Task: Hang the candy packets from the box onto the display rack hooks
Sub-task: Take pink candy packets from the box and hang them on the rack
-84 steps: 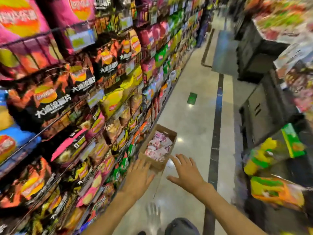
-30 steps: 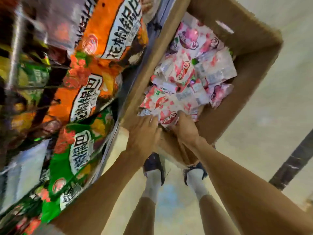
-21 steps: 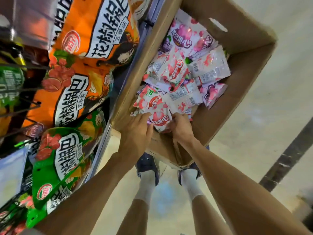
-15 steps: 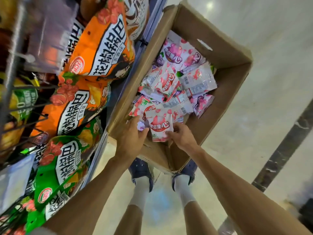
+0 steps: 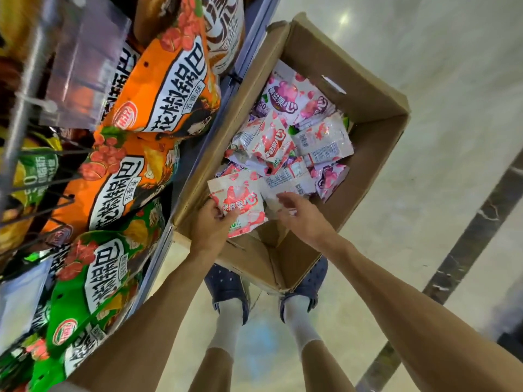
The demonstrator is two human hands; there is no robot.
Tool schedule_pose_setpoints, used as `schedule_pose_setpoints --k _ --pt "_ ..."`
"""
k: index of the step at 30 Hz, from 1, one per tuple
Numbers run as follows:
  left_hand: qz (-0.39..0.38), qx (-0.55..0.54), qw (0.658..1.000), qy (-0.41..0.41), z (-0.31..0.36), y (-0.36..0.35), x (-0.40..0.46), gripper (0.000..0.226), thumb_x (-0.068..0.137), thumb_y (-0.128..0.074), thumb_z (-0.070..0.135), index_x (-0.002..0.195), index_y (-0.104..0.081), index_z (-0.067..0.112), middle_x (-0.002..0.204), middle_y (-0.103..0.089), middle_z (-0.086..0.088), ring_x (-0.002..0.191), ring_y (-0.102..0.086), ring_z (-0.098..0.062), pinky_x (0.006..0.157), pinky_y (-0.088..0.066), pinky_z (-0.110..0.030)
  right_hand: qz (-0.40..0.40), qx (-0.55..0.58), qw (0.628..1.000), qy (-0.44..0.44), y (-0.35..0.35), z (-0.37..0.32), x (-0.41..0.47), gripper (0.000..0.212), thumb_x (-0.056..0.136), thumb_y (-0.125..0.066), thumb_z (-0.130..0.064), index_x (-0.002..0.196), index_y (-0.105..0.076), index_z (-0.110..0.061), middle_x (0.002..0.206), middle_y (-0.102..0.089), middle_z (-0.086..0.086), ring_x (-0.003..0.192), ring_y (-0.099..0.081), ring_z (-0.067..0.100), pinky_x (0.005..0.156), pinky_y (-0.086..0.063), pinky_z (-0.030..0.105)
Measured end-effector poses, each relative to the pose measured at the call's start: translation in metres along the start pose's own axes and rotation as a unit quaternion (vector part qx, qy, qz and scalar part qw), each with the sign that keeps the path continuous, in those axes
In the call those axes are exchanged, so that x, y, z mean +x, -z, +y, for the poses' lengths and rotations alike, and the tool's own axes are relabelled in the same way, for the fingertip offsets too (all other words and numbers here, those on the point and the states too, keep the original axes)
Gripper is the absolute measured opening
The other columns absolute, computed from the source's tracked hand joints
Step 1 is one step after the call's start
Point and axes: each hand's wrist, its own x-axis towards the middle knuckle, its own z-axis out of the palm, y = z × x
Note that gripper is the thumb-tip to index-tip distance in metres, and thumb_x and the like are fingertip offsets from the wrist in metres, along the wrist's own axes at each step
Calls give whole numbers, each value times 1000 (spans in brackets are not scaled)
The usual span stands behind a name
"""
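From the head camera, looking straight down: a cardboard box (image 5: 365,114) sits on the floor (image 5: 452,80) hard against the foot of the display rack (image 5: 17,114), probably parked there so packets can go from box to hooks without walking. Inside lies a loose heap of candy packets (image 5: 285,137), pink, white and purple, some face up and some showing barcodes.

The left hand (image 5: 210,222) grips one packet (image 5: 239,202) by its lower left corner, thumb on the printed face and fingers curled behind, and holds it lifted clear of the heap and face up — a sensible hold for finding the hang hole, though no hole is visible from here. The right hand (image 5: 297,210) hangs just beside that packet over the near end of the pile, fingers loosely bent and holding nothing, seemingly ready to pick another or steady the first.

Writing: the held packet reads 果滋果心 in white on red, with a green "0%" partly hidden by the left hand; the same name shows on a purple packet (image 5: 283,100) at the far end of the box. On the rack hang orange snack bags (image 5: 169,89) marked 花椒锅巴 and 五香味, with a green bag (image 5: 93,284) below — none of the pink packets is seen on a hook yet.
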Motion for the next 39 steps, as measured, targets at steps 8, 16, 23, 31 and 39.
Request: schedule_pose_setpoints --k 8,16,23,31,39 --pt "12 40 999 -33 -1 0 14 43 94 -71 31 135 -58 27 134 -66 11 121 -65 -15 80 -57 -21 33 -557 827 76 0 29 53 102 84 -79 -11 161 -12 -17 168 -8 15 157 -2 37 127 -16 54" --pt "35 25 999 -16 -8 -6 26 44 94 -71 30 136 -58 26 135 -66 8 123 -65 -18 89 -58 -34 40 -618 780 93 3 32 85 106 77 -84 -30 156 -14 -17 162 -18 17 151 -19 38 122 -29 49" --pt "33 35 998 -31 1 1 13 42 95 -71 27 135 -58 24 135 -66 7 124 -64 -18 93 -59 -37 -21 -485 868 102 19 13 62 77 86 -79 -23 151 -38 -22 146 -37 12 133 -43 34 106 -49 47" --pt "22 24 998 -63 27 24 -42 37 96 -70 25 131 -57 24 131 -68 5 118 -66 -13 79 -58 -21 -70 25 997 -20 35 -9 -27 40 99 -56 -12 136 -45 -21 113 -68 -1 94 -70 11 83 -62 38" --pt "-52 21 994 -92 63 52 -139 39 90 -72 45 126 -58 39 123 -72 15 111 -71 -11 86 -63 -47 -60 265 960 -61 55 -74 -155 41 106 -50 -10 144 -47 -25 121 -73 -6 101 -75 14 85 -61 29"
